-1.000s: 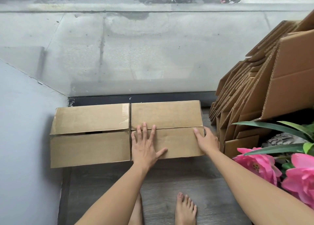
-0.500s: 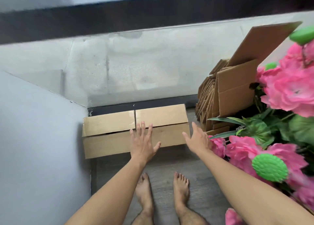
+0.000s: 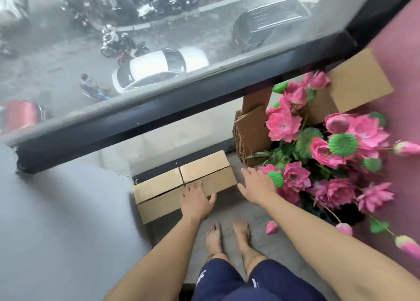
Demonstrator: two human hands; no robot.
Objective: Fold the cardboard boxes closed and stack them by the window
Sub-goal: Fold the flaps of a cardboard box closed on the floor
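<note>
Cardboard box (image 3: 185, 186): brown, rectangular, flaps folded shut, on the floor against the window (image 3: 159, 39). Left hand (image 3: 196, 201) spread flat, fingers straight, over its near edge. Right hand (image 3: 255, 184) open beside its right end. Pink flowers (image 3: 318, 146), flattened cardboard (image 3: 250, 132) adjacent.

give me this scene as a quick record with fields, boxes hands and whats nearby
closed boxes: two cardboard boxes side by side on the floor against the window
left hand: open, over the right box's near edge
right hand: open, beside the box's right end
flat cardboard: leaning, right of boxes
nearby: pink flowers
</note>
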